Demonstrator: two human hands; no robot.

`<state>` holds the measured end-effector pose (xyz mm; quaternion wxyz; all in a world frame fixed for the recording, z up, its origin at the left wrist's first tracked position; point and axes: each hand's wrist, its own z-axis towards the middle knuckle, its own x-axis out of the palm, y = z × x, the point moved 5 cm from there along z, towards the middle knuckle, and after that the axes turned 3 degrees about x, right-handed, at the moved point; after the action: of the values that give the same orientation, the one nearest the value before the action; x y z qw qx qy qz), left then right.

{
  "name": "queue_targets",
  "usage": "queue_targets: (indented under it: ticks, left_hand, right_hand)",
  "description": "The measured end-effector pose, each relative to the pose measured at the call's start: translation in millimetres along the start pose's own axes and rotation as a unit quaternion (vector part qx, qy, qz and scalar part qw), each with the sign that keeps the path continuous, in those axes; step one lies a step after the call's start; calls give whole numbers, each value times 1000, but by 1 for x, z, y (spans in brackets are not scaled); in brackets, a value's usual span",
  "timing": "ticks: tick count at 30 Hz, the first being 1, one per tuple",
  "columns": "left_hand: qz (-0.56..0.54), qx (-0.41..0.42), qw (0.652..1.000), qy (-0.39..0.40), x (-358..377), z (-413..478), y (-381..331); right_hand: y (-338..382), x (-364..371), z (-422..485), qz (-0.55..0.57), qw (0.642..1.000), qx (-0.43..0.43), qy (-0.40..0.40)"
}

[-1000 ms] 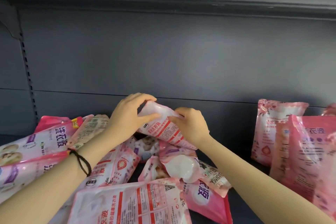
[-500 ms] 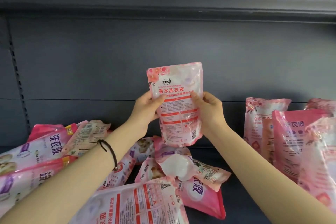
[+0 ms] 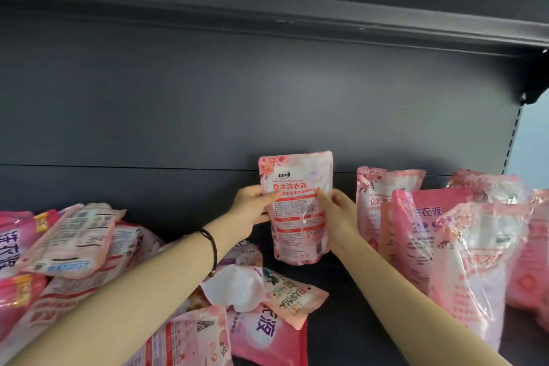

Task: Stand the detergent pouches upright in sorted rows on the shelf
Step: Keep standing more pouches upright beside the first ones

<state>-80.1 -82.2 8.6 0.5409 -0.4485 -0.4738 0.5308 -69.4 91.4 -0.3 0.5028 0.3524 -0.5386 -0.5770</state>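
One left hand (image 3: 252, 211) and one right hand (image 3: 341, 214) grip a single upright pink floral plastic pouch (image 3: 297, 217) by its sides. At least four standing pink pouches (image 3: 421, 241) are at its right.

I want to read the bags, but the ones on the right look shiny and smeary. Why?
In the head view, light glares off the glossy pink plastic pouches standing at right, washing out their print; the pink flowered pouch held upright shows big characters sharply but its small print blurs; the wide lens bends the dark shelf edge above.
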Motion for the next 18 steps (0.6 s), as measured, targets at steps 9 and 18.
queue_targets:
  ticks: [9,18]
  left_hand:
    - [159,43,986,29,-7,9,4]
    - [547,160,786,241,-53,-50,-47]
  right_hand:
    - [-23,-3,23,-87,996,7,-15]
    - [71,38,-49,-423,816,-287,270]
